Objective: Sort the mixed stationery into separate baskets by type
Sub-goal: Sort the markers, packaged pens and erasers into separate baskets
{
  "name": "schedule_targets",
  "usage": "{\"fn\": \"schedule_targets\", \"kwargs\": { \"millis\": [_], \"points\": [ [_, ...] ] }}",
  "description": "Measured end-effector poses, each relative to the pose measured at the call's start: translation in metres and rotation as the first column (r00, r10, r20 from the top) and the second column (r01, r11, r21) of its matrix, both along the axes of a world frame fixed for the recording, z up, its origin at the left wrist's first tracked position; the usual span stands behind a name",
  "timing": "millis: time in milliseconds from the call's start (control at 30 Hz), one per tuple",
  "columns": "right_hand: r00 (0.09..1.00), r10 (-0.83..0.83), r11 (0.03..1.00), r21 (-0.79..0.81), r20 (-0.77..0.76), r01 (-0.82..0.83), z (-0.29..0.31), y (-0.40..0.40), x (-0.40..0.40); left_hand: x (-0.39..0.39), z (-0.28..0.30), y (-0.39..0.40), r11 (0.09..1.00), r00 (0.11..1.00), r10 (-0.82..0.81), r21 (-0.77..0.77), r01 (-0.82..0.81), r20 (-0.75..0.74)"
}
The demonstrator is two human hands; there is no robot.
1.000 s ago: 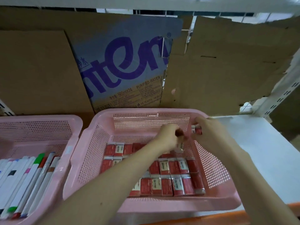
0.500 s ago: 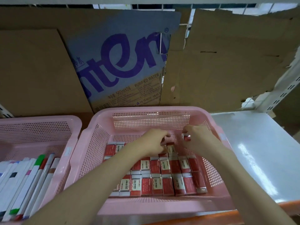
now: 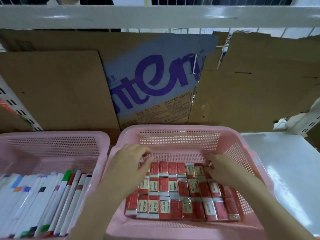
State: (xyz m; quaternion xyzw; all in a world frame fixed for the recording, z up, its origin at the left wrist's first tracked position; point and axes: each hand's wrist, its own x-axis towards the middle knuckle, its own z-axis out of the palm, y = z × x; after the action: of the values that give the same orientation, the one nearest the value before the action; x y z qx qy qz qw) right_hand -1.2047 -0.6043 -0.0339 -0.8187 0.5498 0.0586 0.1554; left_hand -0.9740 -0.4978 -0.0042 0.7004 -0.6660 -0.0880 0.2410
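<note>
- My left hand (image 3: 128,163) is in the right basket (image 3: 180,134) at ten o'clock, fingers curled on an eraser at the back row's left end.
- My right hand (image 3: 223,170) at two o'clock pinches an eraser at that row's right end.
- Erasers (image 3: 173,189) lie in three rows.
- Markers (image 3: 52,201) fill the left basket (image 3: 52,135).

I see two pink baskets (image 3: 178,134) of perforated matt plastic, erasers (image 3: 163,185) in glossy wrapped paper sleeves, smooth plastic markers (image 3: 57,196), rough matt cardboard (image 3: 57,87) behind, and a glossy white painted metal shelf (image 3: 290,170).
</note>
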Motion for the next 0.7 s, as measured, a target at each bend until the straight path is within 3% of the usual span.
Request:
{"fn": "schedule_targets", "kwargs": {
  "millis": [100, 167, 300, 433, 633, 700],
  "points": [
    [0.998, -0.051, 0.997, -0.060, -0.035, 0.049, 0.010, 0.016, 0.017, 0.029, 0.000, 0.019, 0.991, 0.999, 0.039, -0.127, -0.037, 0.010],
    [0.999, -0.038, 0.994, -0.097, 0.020, 0.040, 0.019, 0.035, 0.043, 0.053, 0.001, 0.036, 0.975, 0.996, 0.085, -0.206, -0.083, 0.003],
    [0.961, 0.058, 0.979, -0.206, 0.269, -0.001, 0.033, 0.096, 0.116, 0.111, 0.005, 0.093, 0.945, 0.984, 0.176, -0.276, -0.176, -0.022],
    [0.825, 0.170, 0.917, -0.393, 0.539, 0.068, 0.026, 0.176, 0.191, 0.188, -0.003, 0.181, 0.895, 0.943, 0.322, -0.298, -0.332, -0.083],
    [0.743, 0.215, 0.885, -0.449, 0.634, 0.127, 0.008, 0.285, 0.312, 0.313, -0.014, 0.332, 0.830, 0.886, 0.452, -0.316, -0.459, -0.099],
    [0.768, 0.225, 0.901, -0.428, 0.599, 0.070, 0.003, 0.313, 0.348, 0.348, -0.018, 0.374, 0.809, 0.856, 0.500, -0.281, -0.517, -0.134]
  ]
}}
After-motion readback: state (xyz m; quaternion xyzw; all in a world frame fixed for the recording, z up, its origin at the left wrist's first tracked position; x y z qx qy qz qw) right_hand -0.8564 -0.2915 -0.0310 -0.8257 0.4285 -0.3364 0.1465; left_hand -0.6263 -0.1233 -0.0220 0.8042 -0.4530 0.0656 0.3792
